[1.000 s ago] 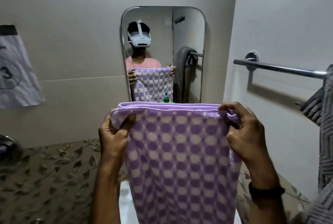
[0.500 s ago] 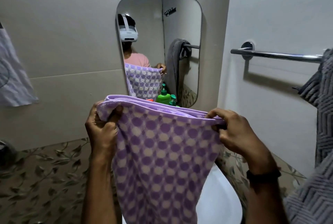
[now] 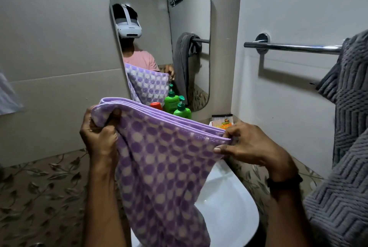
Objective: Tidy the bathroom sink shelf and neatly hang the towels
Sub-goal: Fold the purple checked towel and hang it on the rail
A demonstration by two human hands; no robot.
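Right, we've got the purple towel folded and held up over the sink, our left hand clamped on one top corner, our right hand pinching the stacked edges at the other. Those layers could slide apart if the pinch loosens, and the hanging tail may brush the green bottles on the shelf. The towel bar on the right wall is bare at its near end, but the grey towel crowds the rest, so space for a neat hang looks tight.
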